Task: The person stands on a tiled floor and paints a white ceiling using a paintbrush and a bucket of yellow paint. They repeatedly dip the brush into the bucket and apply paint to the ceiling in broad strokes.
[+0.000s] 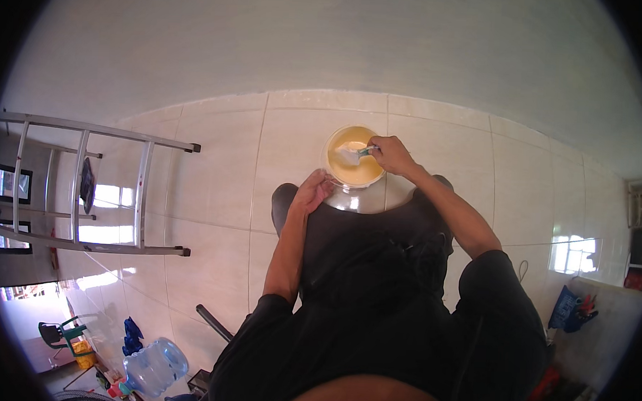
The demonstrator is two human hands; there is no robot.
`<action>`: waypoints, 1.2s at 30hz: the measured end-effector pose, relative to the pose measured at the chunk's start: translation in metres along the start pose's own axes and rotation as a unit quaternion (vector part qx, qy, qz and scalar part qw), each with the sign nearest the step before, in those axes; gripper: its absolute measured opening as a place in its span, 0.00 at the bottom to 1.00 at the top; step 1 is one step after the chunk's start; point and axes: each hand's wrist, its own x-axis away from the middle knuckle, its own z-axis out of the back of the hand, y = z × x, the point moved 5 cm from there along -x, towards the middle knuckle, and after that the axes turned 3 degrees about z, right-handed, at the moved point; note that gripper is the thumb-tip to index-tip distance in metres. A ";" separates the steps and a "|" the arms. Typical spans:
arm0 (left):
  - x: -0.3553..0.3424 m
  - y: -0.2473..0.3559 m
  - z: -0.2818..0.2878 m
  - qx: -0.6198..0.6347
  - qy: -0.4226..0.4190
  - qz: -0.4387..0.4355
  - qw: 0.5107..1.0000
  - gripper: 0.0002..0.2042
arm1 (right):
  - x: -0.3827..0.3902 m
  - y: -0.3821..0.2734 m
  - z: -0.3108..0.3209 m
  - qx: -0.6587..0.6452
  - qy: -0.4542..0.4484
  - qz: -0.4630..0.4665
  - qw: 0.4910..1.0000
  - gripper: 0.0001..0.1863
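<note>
A round white bucket (329, 161) stands on the tiled floor in front of my knees, its inside coated with yellowish, paint-like stuff. In my right hand (393, 155) is a paintbrush (351, 157) with pale bristles, gripped by its handle over the bucket's right rim. The bristles are inside the opening; how deep they reach I cannot tell. My left hand (314, 190) grips the near left side of the bucket at its rim, fingers curled and partly hidden.
An aluminium ladder (78, 183) is at the left. Lower left are a clear blue water jug (157, 365), a green-framed chair (61, 334) and a yellow container (83, 353). A pale wall (328, 43) rises beyond the bucket. A blue bag (565, 308) is at the right.
</note>
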 end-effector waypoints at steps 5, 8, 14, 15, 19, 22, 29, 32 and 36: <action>-0.002 0.001 -0.002 -0.001 0.002 -0.006 1.000 0.04 | -0.002 -0.012 0.011 0.151 0.081 0.119 0.978 0.08; 0.003 -0.001 0.003 0.004 -0.020 0.000 1.000 0.04 | 0.008 -0.015 0.007 0.155 0.071 0.127 0.977 0.10; 0.001 0.000 -0.003 0.033 -0.013 0.000 0.999 0.05 | 0.018 -0.011 0.002 0.066 0.024 -0.064 0.995 0.09; 0.001 0.000 -0.005 0.029 -0.010 -0.001 1.000 0.05 | 0.018 -0.008 -0.003 0.037 0.013 -0.057 0.998 0.10; 0.000 -0.001 -0.004 0.023 0.002 0.004 1.000 0.04 | 0.012 -0.003 -0.010 -0.031 -0.023 -0.033 0.999 0.10; -0.002 -0.003 0.007 0.021 0.002 0.002 1.000 0.04 | 0.005 -0.004 -0.006 -0.010 0.012 -0.044 0.999 0.10; -0.007 -0.005 0.014 0.005 -0.031 0.007 0.999 0.05 | 0.021 -0.002 0.029 0.019 0.172 -0.016 0.985 0.09; -0.006 -0.005 0.011 -0.001 -0.022 0.008 1.000 0.05 | 0.035 -0.019 0.071 -0.081 0.224 -0.025 0.971 0.09; -0.005 -0.006 0.002 0.008 0.007 0.002 1.000 0.05 | 0.010 -0.058 0.146 -0.126 0.317 -0.005 0.940 0.09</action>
